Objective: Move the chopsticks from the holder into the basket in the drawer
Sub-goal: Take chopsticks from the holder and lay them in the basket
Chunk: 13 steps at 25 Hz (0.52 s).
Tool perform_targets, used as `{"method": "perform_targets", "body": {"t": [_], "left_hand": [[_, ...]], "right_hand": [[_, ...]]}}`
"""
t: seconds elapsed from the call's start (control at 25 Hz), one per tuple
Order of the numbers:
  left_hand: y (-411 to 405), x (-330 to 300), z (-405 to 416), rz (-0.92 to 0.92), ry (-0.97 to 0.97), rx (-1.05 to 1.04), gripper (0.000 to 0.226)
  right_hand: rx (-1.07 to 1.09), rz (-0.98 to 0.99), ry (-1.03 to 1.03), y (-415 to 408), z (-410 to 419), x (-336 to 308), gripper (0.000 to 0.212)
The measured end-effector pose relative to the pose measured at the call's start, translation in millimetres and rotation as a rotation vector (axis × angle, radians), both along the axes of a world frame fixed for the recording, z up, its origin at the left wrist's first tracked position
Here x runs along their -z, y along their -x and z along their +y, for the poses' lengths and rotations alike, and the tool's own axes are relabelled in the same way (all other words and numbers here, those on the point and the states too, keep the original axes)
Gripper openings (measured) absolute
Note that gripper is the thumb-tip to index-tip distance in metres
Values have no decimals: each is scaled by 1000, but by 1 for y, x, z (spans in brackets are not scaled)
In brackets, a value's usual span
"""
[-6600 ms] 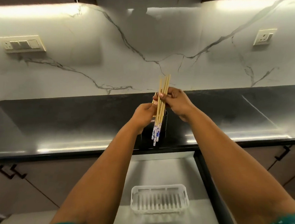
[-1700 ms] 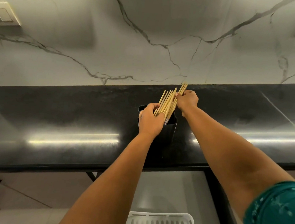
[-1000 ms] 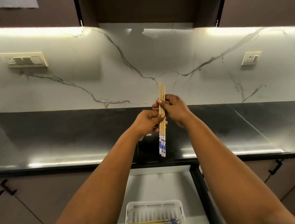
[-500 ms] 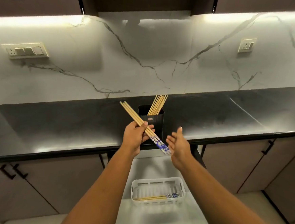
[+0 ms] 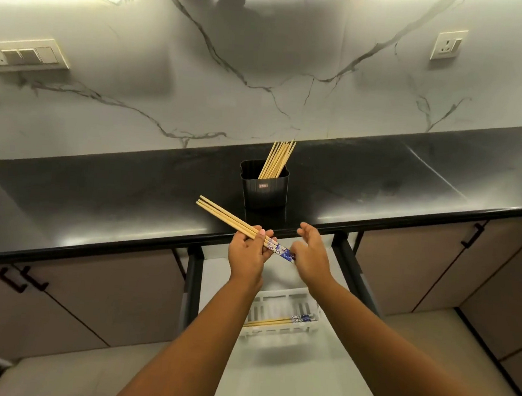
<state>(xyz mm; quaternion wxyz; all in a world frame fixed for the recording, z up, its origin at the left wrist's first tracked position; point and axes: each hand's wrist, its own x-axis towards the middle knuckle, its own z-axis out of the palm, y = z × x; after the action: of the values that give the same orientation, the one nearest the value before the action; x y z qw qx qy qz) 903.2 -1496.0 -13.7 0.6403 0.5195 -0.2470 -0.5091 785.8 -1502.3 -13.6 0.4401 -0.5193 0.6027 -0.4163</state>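
Observation:
My left hand (image 5: 248, 252) grips a small bundle of wooden chopsticks (image 5: 226, 220) with blue-patterned ends, held level above the open drawer (image 5: 286, 371). My right hand (image 5: 311, 254) is beside the patterned tips, its fingers relaxed and touching them. A black holder (image 5: 265, 189) on the countertop still has several chopsticks (image 5: 277, 159) leaning in it. Below my hands, the white slatted basket (image 5: 281, 316) in the drawer has a few chopsticks (image 5: 278, 321) lying in it, partly hidden by my left forearm.
The black countertop (image 5: 128, 206) runs across the view, with a marble backsplash behind. Switch panel (image 5: 25, 56) at left, socket (image 5: 448, 45) at right. Closed cabinet doors with black handles (image 5: 22, 279) flank the drawer.
My hands have lowered with the chopstick bundle toward the drawer. My right hand has closed in on the patterned tips. The view has tilted down, so the basket sits lower in frame.

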Motion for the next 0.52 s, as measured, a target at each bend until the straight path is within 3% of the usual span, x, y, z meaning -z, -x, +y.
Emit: {"method": "perform_targets", "body": {"t": [0.12,0.2,0.36,0.52], "left_hand": [[15,24,2,-51,-145,-33,20],[27,43,2,-99,-283,-31,22],[24,72,-4,23,-445,-65,19],[-23,89,-18,268,-455,-191,18]], "right_hand": [[-358,701,295,-6,5,21,71],[-410,956,313,-13,7,43,66],[-464,1015,313,-11,2,81,46],[-600,1098,322,11,-17,108,27]]}}
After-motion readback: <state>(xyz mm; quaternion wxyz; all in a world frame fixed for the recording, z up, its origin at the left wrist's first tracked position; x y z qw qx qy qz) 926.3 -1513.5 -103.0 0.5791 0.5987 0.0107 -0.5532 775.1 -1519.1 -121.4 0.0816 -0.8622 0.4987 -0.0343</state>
